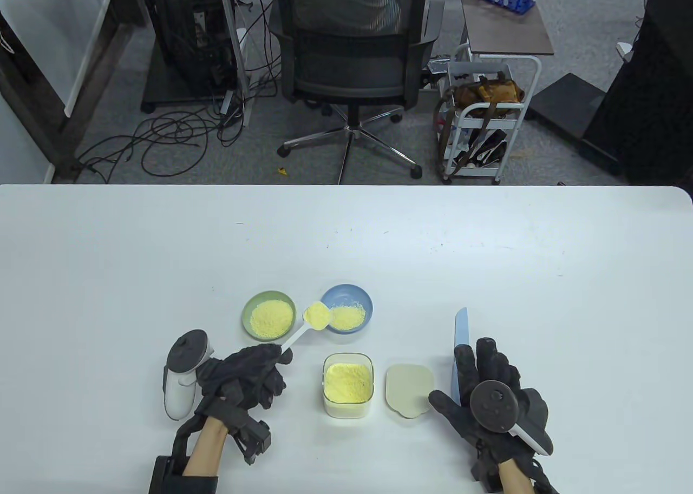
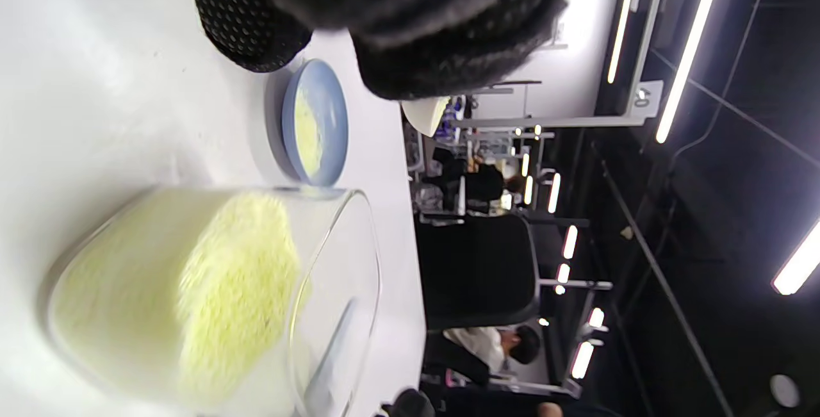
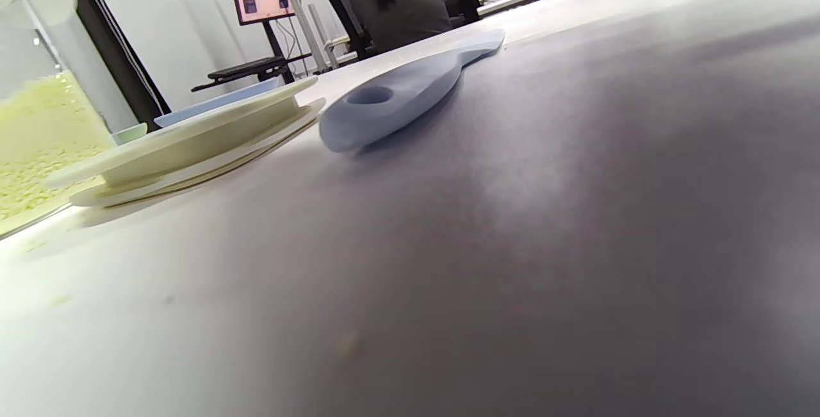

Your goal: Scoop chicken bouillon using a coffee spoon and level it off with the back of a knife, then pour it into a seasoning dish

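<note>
The left hand pinches the spoon, heaped with bouillon, between the green dish and blue dish. The right hand lies flat and open beside the knife on the bench. Scooping looks done; leveling and pouring remain.

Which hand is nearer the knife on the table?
Right. The right hand lies flat with straight fingers beside the knife, at its handle end. The left hand is far across, past the bouillon container, holding the spoon.
</note>
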The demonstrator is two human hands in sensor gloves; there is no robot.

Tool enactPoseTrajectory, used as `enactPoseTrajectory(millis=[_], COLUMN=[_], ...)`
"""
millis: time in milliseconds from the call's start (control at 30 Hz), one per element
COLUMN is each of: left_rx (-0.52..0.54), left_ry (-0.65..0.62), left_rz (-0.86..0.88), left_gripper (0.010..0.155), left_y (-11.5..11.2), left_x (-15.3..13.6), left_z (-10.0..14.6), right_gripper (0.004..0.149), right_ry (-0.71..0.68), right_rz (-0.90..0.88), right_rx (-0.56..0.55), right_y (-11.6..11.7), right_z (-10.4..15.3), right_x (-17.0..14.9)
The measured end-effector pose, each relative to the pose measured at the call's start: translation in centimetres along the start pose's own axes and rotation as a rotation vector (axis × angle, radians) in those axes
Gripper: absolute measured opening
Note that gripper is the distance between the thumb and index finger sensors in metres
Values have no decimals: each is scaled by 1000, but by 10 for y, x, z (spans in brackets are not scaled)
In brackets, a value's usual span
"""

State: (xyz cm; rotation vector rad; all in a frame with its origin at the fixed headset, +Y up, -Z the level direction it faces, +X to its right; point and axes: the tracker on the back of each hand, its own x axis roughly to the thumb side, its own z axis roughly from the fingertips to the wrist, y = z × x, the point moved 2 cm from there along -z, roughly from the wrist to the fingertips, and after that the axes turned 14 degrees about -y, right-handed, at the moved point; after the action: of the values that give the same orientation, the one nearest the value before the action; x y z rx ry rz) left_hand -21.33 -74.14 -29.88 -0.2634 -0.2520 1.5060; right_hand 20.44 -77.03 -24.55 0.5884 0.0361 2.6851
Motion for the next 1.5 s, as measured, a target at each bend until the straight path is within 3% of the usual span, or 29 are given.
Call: enactPoseTrajectory(millis=[233, 433, 700, 1000, 1333, 1500], left_rx=[16, 17, 79, 112, 161, 177], left_ry=[93, 126, 57, -36, -162, -180], left_rz=[-130, -238, -560, -777, -931, -885], left_gripper=[51, 51, 49, 45, 44, 44], left_y=[-8, -16, -20, -23, -24, -25], left_x=[-6, -18, -11, -1, 12, 13], left_z=[-49, -64, -66, -61, -50, -46], right_gripper=[86, 85, 85, 84, 84, 84], right_ry=[21, 39, 36, 33, 28, 22], right_rz=[-71, -105, -103, -98, -82, -76], right_rx=[-51, -71, -70, -76, -82, -88], right_y=[-4, -5, -5, -6, -6, -7], right_z=[6, 10, 10, 11, 11, 12], right_x=[-10, -16, -16, -14, -12, -11])
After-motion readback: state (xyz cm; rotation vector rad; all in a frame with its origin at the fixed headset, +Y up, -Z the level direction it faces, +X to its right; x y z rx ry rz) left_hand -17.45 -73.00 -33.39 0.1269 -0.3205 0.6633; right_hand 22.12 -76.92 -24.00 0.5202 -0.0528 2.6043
